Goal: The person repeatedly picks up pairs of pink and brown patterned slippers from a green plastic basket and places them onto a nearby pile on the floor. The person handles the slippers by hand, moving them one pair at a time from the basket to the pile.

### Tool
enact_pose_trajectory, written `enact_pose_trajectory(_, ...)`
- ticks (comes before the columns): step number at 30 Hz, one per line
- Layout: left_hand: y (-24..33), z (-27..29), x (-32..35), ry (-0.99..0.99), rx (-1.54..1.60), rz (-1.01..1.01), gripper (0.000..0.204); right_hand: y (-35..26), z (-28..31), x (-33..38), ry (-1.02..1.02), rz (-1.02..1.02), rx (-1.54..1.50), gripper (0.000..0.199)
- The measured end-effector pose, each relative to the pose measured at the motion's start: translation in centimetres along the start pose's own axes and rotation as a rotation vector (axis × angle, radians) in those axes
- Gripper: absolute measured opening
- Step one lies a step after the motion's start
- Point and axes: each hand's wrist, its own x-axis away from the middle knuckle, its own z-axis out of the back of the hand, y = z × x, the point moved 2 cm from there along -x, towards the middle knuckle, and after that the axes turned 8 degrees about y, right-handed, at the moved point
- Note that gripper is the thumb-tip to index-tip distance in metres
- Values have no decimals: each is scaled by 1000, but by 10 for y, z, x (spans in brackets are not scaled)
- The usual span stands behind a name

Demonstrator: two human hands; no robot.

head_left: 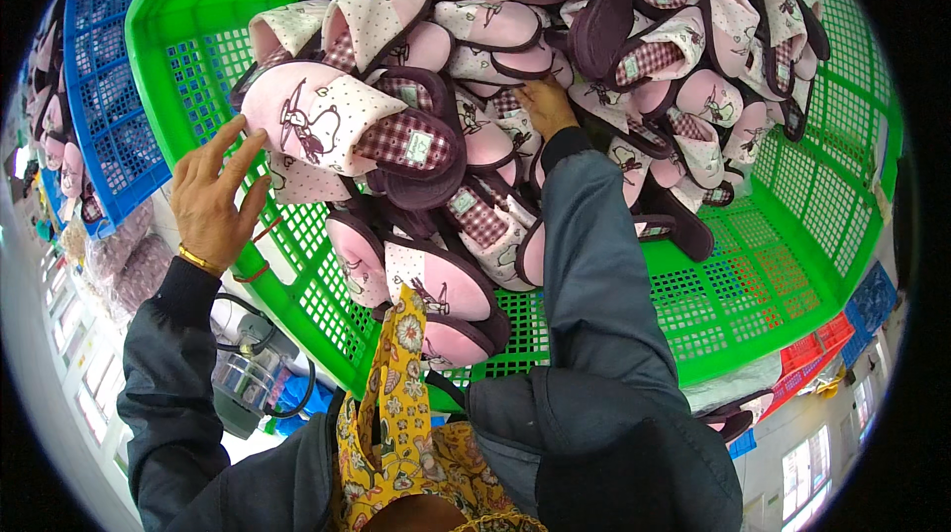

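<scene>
A large green plastic crate (773, 265) is filled with several pink slippers with dark purple soles and checked lining. My left hand (213, 195) holds the edge of one pink slipper (327, 121) at the crate's left side, fingers spread along its toe. My right hand (545, 104) reaches deep into the heap, its fingers buried among the pink slippers (515, 66); what it grasps is hidden. Both arms wear dark grey sleeves.
A blue plastic crate (109, 86) with more slippers stands to the left. Red and blue crates (822, 344) lie at the lower right. A yellow flowered scarf (396, 413) hangs at my chest. A cabled device (248, 373) sits below the left arm.
</scene>
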Motion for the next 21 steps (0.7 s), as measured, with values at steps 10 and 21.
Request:
enact_pose_trajectory(10,-2,0,0,45,41,-21,49,21,2,93,320,177,25,34)
enact_pose_trajectory(21,-7,4,8,75,96,-27,50,-75,61,299,453,694,468,36)
